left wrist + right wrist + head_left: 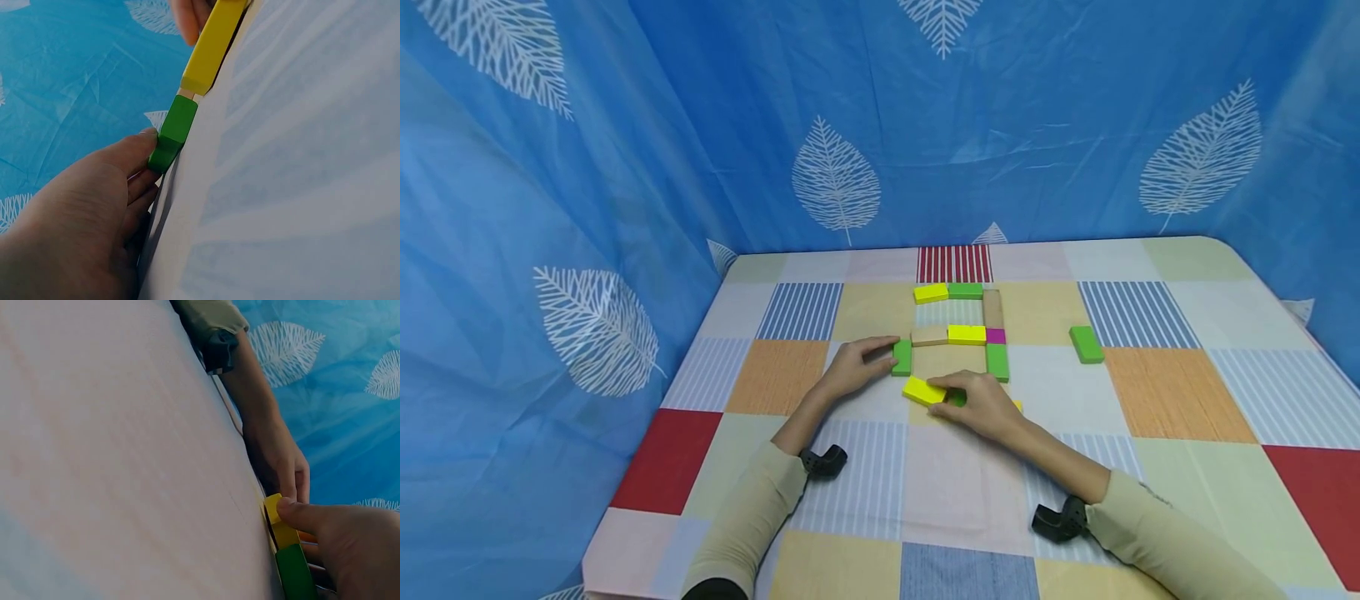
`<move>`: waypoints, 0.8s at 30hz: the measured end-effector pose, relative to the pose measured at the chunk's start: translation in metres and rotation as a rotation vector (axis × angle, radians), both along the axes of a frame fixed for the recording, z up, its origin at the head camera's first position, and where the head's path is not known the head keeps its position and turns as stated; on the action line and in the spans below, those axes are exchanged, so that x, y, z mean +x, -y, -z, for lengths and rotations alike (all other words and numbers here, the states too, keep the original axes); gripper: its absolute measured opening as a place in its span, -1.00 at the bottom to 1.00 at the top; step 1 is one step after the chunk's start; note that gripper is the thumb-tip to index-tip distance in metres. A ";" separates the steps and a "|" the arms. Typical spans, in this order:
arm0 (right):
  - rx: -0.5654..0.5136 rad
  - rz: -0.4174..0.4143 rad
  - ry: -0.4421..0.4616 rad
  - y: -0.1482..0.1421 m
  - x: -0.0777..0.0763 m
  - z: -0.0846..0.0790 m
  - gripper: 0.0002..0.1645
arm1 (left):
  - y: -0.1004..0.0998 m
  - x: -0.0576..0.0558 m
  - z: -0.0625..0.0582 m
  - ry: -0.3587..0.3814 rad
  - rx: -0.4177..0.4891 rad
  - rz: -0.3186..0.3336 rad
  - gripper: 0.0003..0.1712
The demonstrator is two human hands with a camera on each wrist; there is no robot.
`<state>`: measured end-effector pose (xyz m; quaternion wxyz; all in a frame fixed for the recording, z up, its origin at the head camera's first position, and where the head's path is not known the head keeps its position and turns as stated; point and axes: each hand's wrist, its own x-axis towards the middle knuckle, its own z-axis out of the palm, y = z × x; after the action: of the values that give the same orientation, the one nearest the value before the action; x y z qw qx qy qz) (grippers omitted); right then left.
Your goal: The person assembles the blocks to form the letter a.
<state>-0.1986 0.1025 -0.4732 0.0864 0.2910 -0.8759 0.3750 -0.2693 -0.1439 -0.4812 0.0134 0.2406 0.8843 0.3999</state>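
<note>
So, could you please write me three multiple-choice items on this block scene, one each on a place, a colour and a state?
1. Where does the lone green block lie?
A. Apart, right of the block figure
B. On top of the yellow block
C. Under the left hand

2. What colour is the small block between the wooden block and the green one on the figure's right side?
A. Blue
B. Magenta
C. White

3. What is the left hand doing?
A. Lifted high above the tablecloth
B. Fingers against a green block
C. Holding a red block

Answers: 1 A, it sits alone on the tablecloth to the right; 2 B, the head view shows magenta there; 3 B, the left wrist view shows fingertips touching that block's end.
</note>
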 end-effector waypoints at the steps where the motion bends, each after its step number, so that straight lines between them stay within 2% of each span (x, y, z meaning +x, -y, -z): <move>1: 0.002 0.004 -0.002 0.000 0.000 0.000 -0.49 | 0.000 0.000 0.000 -0.001 -0.001 0.000 -0.51; 24: 0.051 0.015 -0.098 0.004 0.000 -0.001 -0.48 | -0.001 0.002 -0.002 0.004 -0.001 -0.010 -0.51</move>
<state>-0.1983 0.0986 -0.4720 0.1244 0.3044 -0.8821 0.3372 -0.2673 -0.1433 -0.4787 0.0134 0.2353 0.8856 0.4001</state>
